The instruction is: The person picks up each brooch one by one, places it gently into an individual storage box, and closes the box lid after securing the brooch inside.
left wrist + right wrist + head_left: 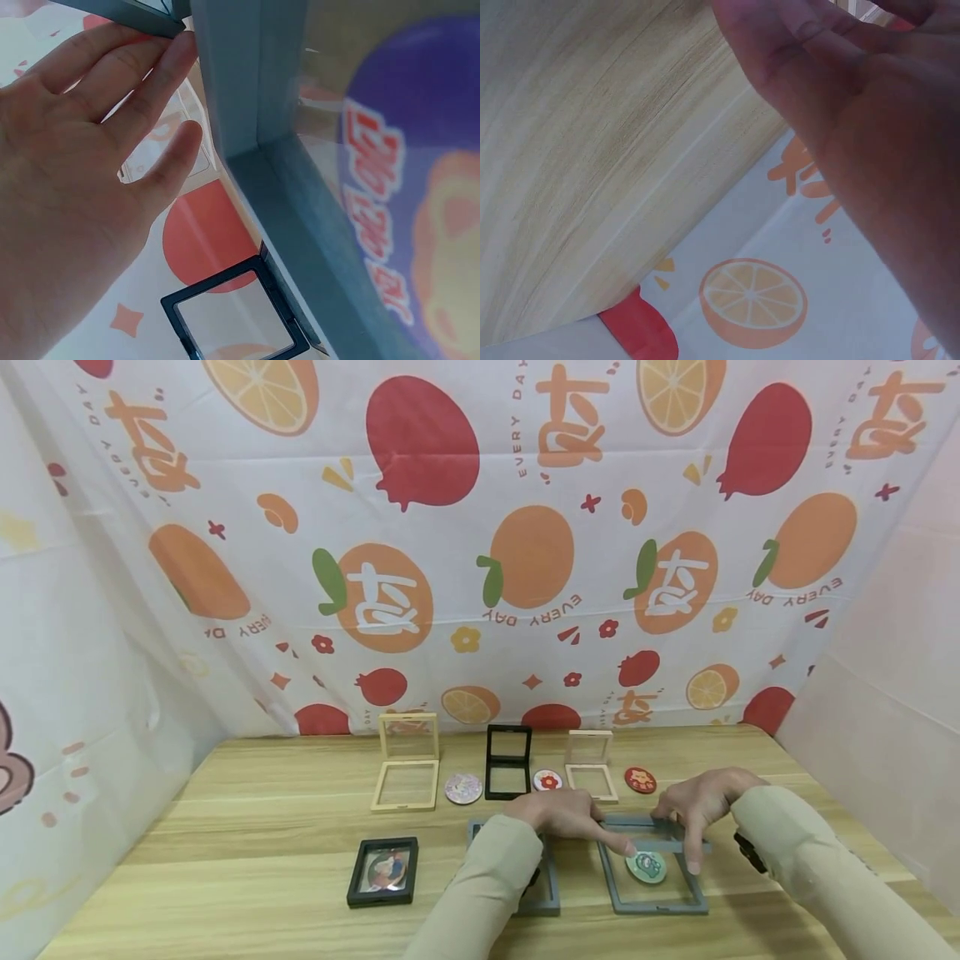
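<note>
A grey-blue hinged display frame [660, 908] lies on the table with its lid tilted partway up. Inside its lower half sits a round green badge [647, 867] with a cartoon figure. My left hand [562, 817] pinches the lid at its left side, thumb on the near edge. At the lid's right side my right hand [701, 806] grips it between thumb and fingers. The right wrist view shows that hand but not the frame. A second grey-blue frame [300, 217], partly hidden under my left forearm, holds a purple badge [390, 82] with red lettering.
A small black frame [382, 872] with a badge inside lies left. Along the back stand an open yellowish frame [405, 808], an open black frame [507, 795] and an open cream frame [592, 768]. Between them lie a pale badge [463, 788], a flower badge [547, 779] and a red badge [640, 779].
</note>
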Motion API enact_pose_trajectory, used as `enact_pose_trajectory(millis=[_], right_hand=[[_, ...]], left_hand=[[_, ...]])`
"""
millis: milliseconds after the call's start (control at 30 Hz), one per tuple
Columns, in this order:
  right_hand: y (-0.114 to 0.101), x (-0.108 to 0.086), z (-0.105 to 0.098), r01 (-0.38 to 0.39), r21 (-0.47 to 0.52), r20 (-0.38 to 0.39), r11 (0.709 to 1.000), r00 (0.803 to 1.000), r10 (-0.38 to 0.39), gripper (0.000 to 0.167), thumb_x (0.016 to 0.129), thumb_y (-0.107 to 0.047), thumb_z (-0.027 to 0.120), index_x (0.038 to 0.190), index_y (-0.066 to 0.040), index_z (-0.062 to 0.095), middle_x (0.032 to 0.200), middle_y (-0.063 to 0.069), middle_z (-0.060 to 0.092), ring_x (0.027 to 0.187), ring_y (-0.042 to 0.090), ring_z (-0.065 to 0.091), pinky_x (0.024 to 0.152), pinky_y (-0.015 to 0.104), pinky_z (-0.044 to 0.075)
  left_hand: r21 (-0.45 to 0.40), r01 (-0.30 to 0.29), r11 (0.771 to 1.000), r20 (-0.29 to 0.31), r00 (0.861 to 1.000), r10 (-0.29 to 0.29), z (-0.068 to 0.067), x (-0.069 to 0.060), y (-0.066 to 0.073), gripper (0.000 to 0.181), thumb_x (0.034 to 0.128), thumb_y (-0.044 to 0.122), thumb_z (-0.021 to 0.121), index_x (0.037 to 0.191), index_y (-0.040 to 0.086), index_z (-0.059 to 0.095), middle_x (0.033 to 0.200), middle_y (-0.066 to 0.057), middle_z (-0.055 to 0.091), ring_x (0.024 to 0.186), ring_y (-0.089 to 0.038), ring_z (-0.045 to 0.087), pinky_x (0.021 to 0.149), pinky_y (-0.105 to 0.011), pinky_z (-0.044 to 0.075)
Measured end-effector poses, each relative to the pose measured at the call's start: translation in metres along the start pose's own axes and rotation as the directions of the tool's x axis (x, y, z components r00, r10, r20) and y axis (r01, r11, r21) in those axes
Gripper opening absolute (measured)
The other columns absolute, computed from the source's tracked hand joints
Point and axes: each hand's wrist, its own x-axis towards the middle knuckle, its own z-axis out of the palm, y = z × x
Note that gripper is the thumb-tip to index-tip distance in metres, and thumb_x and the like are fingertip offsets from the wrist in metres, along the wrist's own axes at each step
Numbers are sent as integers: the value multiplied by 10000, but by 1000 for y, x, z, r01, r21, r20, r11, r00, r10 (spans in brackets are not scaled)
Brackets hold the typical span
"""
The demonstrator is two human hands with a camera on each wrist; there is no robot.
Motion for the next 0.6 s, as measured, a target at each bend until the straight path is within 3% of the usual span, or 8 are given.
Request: enact_pose_trajectory(millis=[167,367,600], right_hand=[[-1,1,1,0,0,2,1000,1000,0,913,663,-197,897,1440,57,488,1404,168,529,1214,346,562,1054,578,410],[-2,1,2,-6,16,-14,1000,1000,6,929,655,-179,913,1439,56,474,1391,164,524,1220,349,538,1050,588,407],[-2,1,2,-14,4,-23,1000,1000,14,946,645,-195,919,1446,42,475,1375,146,526,1216,331,529,1048,584,408]], left_hand=[[23,-7,1000,-18,1000,7,1,1,0,671,871,624,662,1322,128,685,1236,22,681,993,-79,604,896,-310,502],[-2,-15,1000,-23,1000,15,2,2,-1,640,855,617,683,1238,106,730,982,27,654,826,-92,556,714,-261,456],[-5,-36,999,-31,999,35,2,3,-4,670,855,609,688,1301,109,698,1107,44,679,887,-71,568,808,-266,485]])
